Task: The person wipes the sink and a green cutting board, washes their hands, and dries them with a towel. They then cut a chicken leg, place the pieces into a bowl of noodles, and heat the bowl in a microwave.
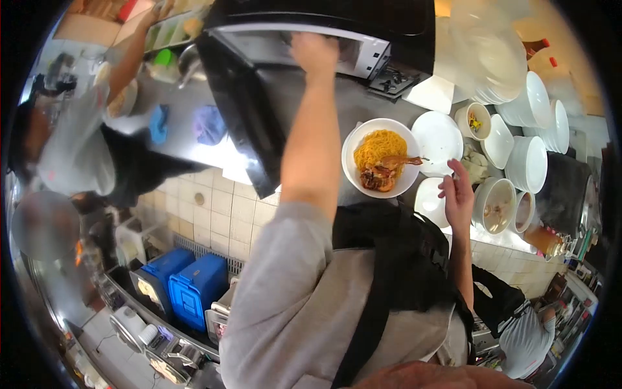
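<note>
My left hand (pixel 314 52) reaches into the open microwave (pixel 256 44); its fingers are hidden or blurred, so what it holds, if anything, cannot be seen. My right hand (pixel 459 194) is empty, with fingers apart and slightly curled, beside a white plate (pixel 435 139) and a smaller white dish (pixel 430 202). Between my two arms, a white bowl (pixel 350 170) holds yellow noodles (pixel 378 148) and a browned piece of meat (pixel 382 176) on the steel counter (pixel 275 91).
Stacked white bowls (pixel 526 165) and a pot (pixel 494 206) stand at the right. The microwave's black door (pixel 243 110) hangs open over the counter. Cloths (pixel 208 125) lie farther left, near a person's arm (pixel 126 65). Another person (pixel 528 340) is at the lower right.
</note>
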The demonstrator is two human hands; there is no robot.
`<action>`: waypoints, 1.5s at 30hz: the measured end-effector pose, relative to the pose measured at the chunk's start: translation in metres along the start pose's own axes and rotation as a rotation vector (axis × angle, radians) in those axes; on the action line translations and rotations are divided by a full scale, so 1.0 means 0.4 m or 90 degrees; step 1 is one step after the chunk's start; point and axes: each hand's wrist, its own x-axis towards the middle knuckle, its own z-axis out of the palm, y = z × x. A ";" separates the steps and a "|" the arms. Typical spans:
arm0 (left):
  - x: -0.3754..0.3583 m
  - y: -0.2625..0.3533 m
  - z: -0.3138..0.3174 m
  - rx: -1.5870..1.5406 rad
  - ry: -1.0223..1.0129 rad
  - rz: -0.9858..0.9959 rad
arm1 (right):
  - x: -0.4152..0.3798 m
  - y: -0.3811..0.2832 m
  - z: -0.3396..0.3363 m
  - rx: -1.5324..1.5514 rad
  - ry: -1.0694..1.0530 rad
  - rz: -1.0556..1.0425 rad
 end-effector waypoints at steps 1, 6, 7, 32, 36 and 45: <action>0.037 -0.020 0.026 0.053 -0.051 0.004 | -0.011 0.015 -0.016 0.001 0.007 0.001; 0.086 -0.048 0.053 0.162 -0.160 -0.008 | -0.071 0.086 -0.051 0.074 0.099 0.064; 0.083 -0.044 0.052 0.163 -0.160 -0.008 | -0.073 0.090 -0.050 0.074 0.099 0.064; -0.605 0.144 -0.387 -1.029 -0.371 -0.308 | 0.025 -0.128 0.044 0.425 -0.338 0.077; -0.662 0.169 -0.358 -0.866 -0.493 -0.238 | -0.008 -0.174 0.035 0.474 -0.303 0.102; -0.704 0.206 -0.430 -0.918 -0.418 -0.201 | -0.043 -0.245 0.075 0.332 -0.297 -0.109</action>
